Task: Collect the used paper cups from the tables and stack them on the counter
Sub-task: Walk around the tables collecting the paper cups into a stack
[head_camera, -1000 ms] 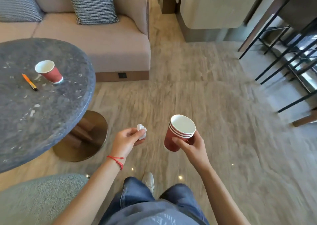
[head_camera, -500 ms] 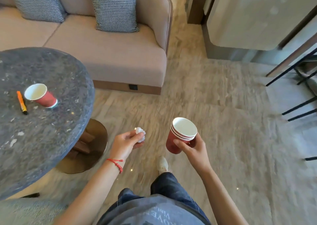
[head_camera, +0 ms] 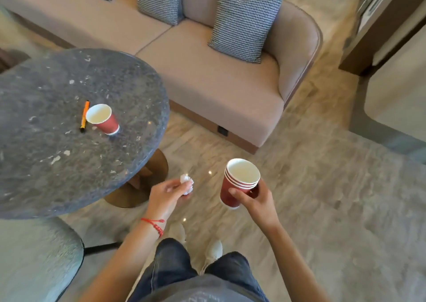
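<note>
My right hand (head_camera: 252, 200) grips a stack of red paper cups (head_camera: 238, 181) with white insides, held upright over the floor. My left hand (head_camera: 167, 194) pinches a crumpled white paper ball (head_camera: 187, 183) between thumb and fingers. One more red paper cup (head_camera: 103, 118) stands on the round dark stone table (head_camera: 57, 163) at the left, well beyond my left hand, next to an orange pen (head_camera: 84, 116).
A beige sofa (head_camera: 207, 75) with checked cushions (head_camera: 244, 22) stands behind the table. A teal upholstered seat (head_camera: 34, 260) is at the lower left. A pale counter or cabinet (head_camera: 396, 89) edges in at the right. Marble floor stretches to the right.
The view has swung left and toward the table, so the table and its cup sit nearer the centre. Both hands keep their holds and their spacing.
</note>
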A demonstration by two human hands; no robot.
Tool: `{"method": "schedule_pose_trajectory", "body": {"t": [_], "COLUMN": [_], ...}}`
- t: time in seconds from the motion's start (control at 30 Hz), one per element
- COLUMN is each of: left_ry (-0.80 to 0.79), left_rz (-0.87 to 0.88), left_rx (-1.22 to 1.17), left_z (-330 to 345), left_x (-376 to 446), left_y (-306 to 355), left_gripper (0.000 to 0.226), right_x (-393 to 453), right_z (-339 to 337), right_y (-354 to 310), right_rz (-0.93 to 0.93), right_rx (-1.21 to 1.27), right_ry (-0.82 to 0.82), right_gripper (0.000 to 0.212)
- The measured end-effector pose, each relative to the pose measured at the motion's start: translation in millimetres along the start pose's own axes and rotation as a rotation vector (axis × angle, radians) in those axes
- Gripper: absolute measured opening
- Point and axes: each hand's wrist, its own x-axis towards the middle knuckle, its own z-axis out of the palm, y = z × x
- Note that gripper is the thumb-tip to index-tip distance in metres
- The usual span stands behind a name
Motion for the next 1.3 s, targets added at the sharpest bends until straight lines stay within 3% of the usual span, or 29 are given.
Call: {"method": "schedule_pose_trajectory", "body": {"t": [0.13,0.33,0.6,1.3], "left_ry": [0.116,0.253,0.396,0.642], "left_rz": [-0.005,-0.001,-0.009,0.018], "left_rx": [-0.03,-0.089,-0.212,-0.342], "left_z": [-18.7,-50.7,-100.0,-191.7], "left_x": [14.3,41.3,82.6,147.1], "left_y": [8.9,20.5,39.1,76.1], "left_gripper": [0.025,0.006,0.003,0.004], "right_x": [28.0,68.3,128.4,231.9], "right_z": [25.9,69.7,143.2,337.6], "right_y": [-9.5,-25.7,-55.2,-129.6], "right_rz": [-0.03,-0.055,-0.082,-0.255], "right_rx": [-0.049,-0.126,-0.157,-0.137], "right_ry": [-0.137,-0.293,-0.435,-0.664], "right_gripper": [0.055,0.064,0.058,0.058]}}
